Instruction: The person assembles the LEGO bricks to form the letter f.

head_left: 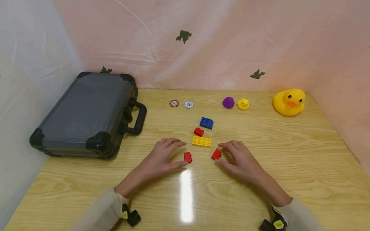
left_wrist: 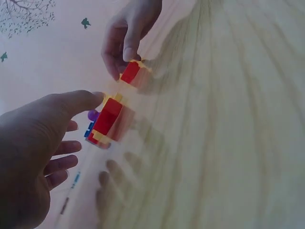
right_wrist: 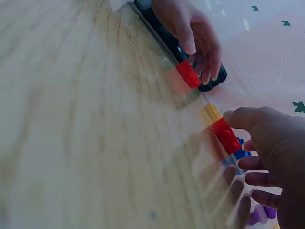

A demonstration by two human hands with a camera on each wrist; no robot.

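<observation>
A "10" can be read on the white chip (head_left: 188, 104), which lies just right of a red-rimmed chip (head_left: 174, 103) whose marking is too small to read, both at the far middle of the table (head_left: 293, 156). A closed grey case (head_left: 87, 113) with a black handle is seen at the far left; its contents cannot be seen. The left hand (head_left: 162, 155) is laid on the table with fingers loosely spread, its thumb touching a small red brick (head_left: 188, 157). The right hand (head_left: 240, 160) is laid likewise, its thumb and forefinger set against a second red brick (head_left: 216, 154); neither brick is lifted. Between and just beyond the hands a yellow brick (head_left: 201, 141) is found, then a third red brick (head_left: 198, 131) and a blue brick (head_left: 206, 122) farther off. At the far right a purple duck (head_left: 228, 102), a small yellow duck (head_left: 243, 104) and a large yellow duck (head_left: 289, 101) are lined up.
</observation>
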